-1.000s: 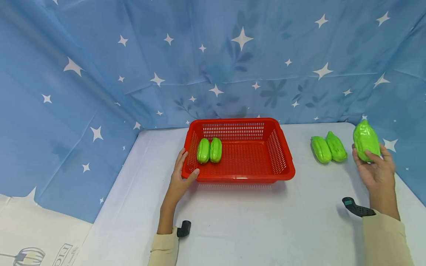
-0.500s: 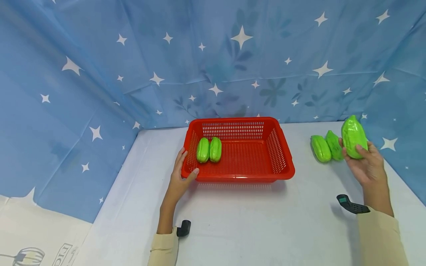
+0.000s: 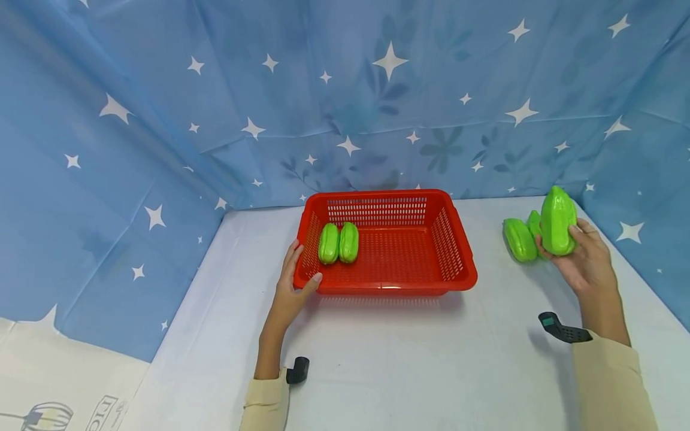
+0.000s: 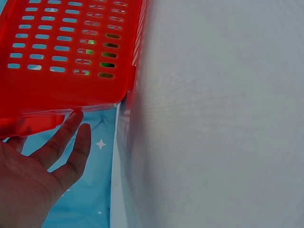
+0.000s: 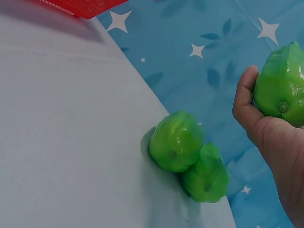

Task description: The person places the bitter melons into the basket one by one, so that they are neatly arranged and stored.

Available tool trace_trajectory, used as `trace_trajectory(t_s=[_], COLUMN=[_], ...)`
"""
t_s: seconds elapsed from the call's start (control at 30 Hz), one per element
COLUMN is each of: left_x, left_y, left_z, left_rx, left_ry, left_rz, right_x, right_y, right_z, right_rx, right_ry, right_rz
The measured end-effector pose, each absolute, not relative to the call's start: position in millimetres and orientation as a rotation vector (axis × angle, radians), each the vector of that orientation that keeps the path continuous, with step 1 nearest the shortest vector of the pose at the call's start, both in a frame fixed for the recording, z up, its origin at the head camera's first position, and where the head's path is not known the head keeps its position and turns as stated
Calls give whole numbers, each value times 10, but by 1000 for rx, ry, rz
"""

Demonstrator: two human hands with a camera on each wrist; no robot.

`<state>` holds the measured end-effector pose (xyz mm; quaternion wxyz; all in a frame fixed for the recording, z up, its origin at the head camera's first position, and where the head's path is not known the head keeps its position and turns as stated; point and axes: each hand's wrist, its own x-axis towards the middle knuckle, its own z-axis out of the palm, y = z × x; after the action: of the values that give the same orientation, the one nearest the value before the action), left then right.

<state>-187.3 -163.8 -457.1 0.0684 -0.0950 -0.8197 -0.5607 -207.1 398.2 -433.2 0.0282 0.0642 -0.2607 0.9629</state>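
A red slotted plastic basket stands on the table, two glossy green ribbed fruits side by side at its left end. My left hand rests at the basket's front-left corner, thumb near the front rim and fingers along the left side. In the left wrist view, fingertips meet the rim's edge. My right hand holds another green ribbed fruit upright at the far right, above the table. Two more green fruits lie on the table beside it, a nearer one and one partly hidden in the head view.
A white cloth covers the table. Blue star-patterned fabric hangs behind it and along both sides. Dark wrist devices sit on both arms, one on the left cuff and one on the right.
My right hand has moved left with the held fruit, which now covers part of one fruit on the table. The fruit has turned in the hand. The left hand and basket have stayed put.
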Motion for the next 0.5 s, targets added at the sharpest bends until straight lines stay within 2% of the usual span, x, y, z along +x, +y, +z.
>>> trace_trajectory(t_s=[0.5], left_x=[-1864], left_y=[-1639], left_z=[-4563], left_rx=[-287], left_ry=[-2467], left_rz=[-1687], right_x=[-2098], right_y=[3842], right_z=[-4174], right_rx=[126], right_ry=[-990], right_rz=[2887])
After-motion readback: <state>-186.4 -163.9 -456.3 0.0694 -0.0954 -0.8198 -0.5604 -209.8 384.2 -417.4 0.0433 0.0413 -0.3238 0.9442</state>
